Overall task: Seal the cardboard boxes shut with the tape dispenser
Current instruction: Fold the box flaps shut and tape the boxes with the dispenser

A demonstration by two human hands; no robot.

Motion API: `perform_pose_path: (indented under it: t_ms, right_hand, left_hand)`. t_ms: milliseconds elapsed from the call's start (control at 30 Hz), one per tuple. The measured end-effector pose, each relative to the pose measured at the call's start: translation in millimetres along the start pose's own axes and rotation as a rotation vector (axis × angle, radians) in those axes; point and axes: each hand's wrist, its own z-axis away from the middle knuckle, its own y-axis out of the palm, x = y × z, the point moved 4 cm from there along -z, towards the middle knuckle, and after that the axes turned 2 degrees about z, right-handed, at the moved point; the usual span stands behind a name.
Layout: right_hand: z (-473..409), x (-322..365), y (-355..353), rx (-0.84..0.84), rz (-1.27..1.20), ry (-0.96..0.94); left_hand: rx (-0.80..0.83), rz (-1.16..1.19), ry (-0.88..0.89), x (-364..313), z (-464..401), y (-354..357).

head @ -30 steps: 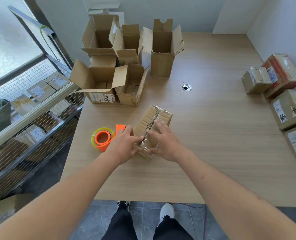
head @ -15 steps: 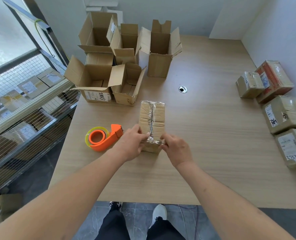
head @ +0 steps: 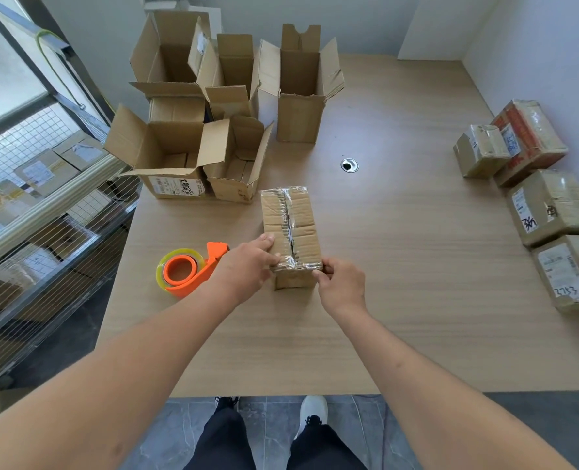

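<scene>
- Near the desk's (head: 400,266) front edge, left of centre: narrow cardboard box (head: 290,228) lying lengthwise, front to back, clear tape along its top seam.
- Left hand (head: 244,269) curled round the box's near left corner, fingers on top and thumb at the side.
- Right hand (head: 340,283) pinching the near right corner, fingertips on the taped edge.
- Just left of the left hand, touching the desk: orange tape dispenser (head: 188,269) with its clear roll, lying free, in neither hand.
- Toward the back left corner: cluster of open boxes (head: 213,123), flaps up, the tallest (head: 300,93) at the cluster's right end.
- Along the right edge: row of sealed parcels (head: 535,205) with labels, well apart from the held box.
- Between the open boxes and the parcels: round cable hole (head: 349,165) in the desk.
- Left of the desk: wire-mesh shelving (head: 44,205) with more parcels.
</scene>
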Motion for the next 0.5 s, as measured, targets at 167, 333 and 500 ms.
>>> perform_pose_path:
  t_ms: [167,333,500]
  right_hand:
    - [1,0,6,0.011,0.080,0.051]
    - [-2,15,2,0.113,0.266,-0.083]
    - [-1,38,12,0.158,0.407,-0.247]
  left_hand:
    - [-0.041,0.023,0.027,1,0,8]
    - [-0.023,0.046,0.043,4,2,0]
    - [0.047,0.030,0.055,8,-2,-8]
